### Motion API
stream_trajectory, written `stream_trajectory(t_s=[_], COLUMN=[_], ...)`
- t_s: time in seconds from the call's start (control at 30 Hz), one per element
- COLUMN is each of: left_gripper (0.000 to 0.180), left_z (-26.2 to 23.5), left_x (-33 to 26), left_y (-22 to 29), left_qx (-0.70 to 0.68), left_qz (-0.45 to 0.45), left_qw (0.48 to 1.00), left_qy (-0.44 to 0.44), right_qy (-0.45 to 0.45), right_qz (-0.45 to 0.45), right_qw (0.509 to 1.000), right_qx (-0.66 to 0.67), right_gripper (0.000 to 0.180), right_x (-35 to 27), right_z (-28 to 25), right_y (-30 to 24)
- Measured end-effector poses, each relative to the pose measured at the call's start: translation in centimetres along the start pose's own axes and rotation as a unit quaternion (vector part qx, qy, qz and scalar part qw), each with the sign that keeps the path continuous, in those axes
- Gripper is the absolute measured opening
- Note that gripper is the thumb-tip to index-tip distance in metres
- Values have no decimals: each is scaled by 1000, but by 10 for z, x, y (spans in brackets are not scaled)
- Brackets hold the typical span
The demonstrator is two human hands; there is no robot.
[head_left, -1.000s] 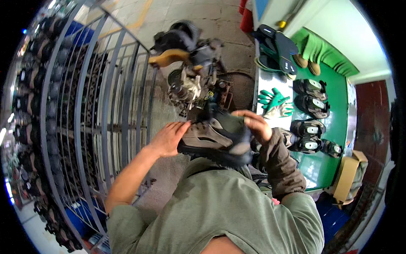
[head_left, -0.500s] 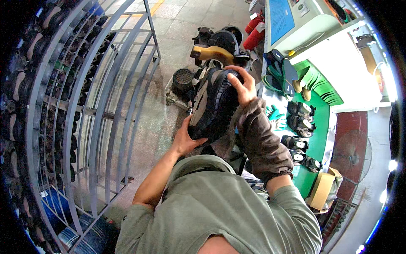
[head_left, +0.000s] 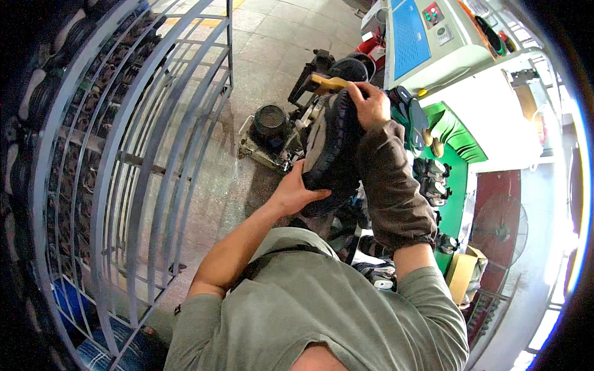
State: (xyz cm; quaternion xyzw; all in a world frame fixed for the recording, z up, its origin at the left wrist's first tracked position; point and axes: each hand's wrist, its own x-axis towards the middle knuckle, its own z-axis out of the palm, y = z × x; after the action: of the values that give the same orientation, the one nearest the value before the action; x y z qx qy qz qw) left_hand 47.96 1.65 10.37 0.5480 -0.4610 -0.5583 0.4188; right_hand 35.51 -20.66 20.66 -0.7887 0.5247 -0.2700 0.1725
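I hold a dark boot with a thick treaded sole up in front of me, its sole turned to the left. My left hand grips its lower end at the heel. My right hand clasps the upper end near the toe; a brown sleeve cover wraps that forearm. Just beyond the boot stands a floor machine with a black motor and a yellow-tan part.
A tall grey metal rack filled with several dark shoes curves along the left. On the right are a white machine with a blue panel and a green table with several shoes. A cardboard box sits at lower right.
The boot has been lifted and turned from lying flat to standing nearly on end, both hands staying on it. My view has swung toward the machines.
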Motion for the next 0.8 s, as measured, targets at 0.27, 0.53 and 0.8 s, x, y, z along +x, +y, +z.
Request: stream_trajectory(t_s=[0.27, 0.53, 0.8], left_gripper=[110, 109, 110], left_z=[2, 2, -8], left_x=[4, -14, -17], left_y=[1, -8, 6], left_qx=[10, 27, 91], left_qz=[-11, -5, -28], left_qw=[1000, 999, 995], left_qy=[-15, -23, -14], right_qy=[9, -2, 42], right_qz=[3, 5, -9], right_qw=[1000, 1000, 999], right_qx=[-24, -20, 34], right_gripper=[43, 41, 35], right_x=[1, -18, -24], right_z=[1, 1, 4], right_y=[0, -4, 6])
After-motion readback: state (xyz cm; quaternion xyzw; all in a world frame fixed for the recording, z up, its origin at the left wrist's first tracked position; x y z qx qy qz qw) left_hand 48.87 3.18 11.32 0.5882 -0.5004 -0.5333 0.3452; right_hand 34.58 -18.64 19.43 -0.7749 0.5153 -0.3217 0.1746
